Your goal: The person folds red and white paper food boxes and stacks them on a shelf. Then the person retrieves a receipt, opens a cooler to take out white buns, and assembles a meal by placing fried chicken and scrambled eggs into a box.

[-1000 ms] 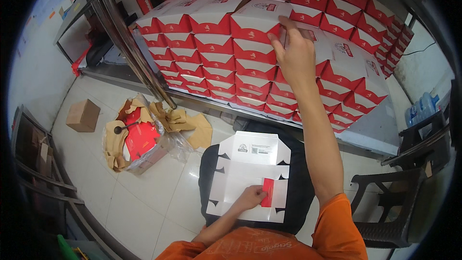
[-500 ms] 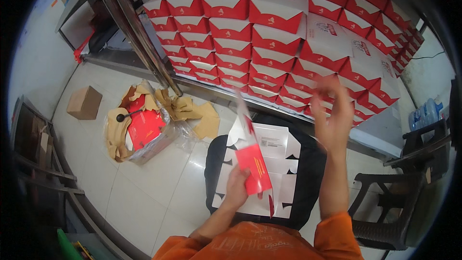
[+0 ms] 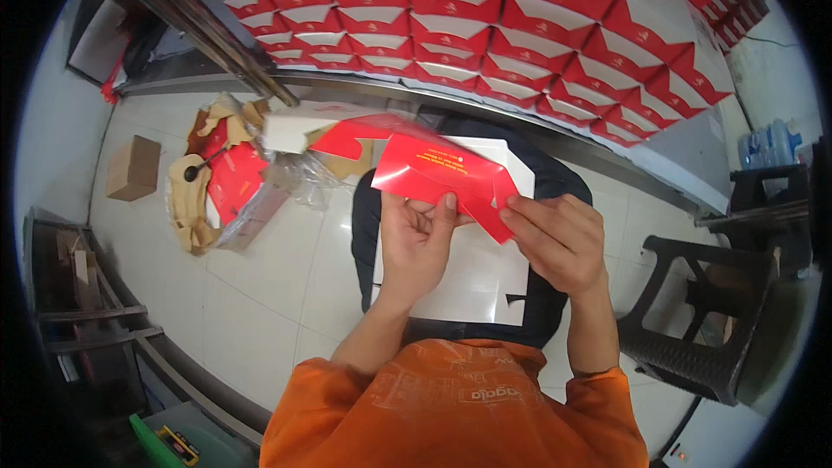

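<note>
A partly folded red-and-white cardboard box blank (image 3: 433, 166) is held up in front of me, its red face toward me and a white panel stretching to the far left. My left hand (image 3: 418, 243) grips its lower edge, thumb on the red face and fingers behind. At the right end, my right hand (image 3: 559, 238) pinches a red corner flap between thumb and fingers. Beneath them a flat blank with its white inner side up (image 3: 459, 282) lies across my lap, partly covered by the hands and the held blank.
Beyond my knees, stacked red-and-white boxes (image 3: 451, 0) stand on a metal-edged table. To the left on the tiled floor are a torn brown-paper package (image 3: 234, 208) with red cardboard inside and a small brown carton (image 3: 133, 168). A dark plastic stool (image 3: 702, 321) stands at right.
The held blank has risen and turned from upright to crosswise. My right hand, raised and apart from it before, has come down and taken hold of its flap. The view has shifted too.
</note>
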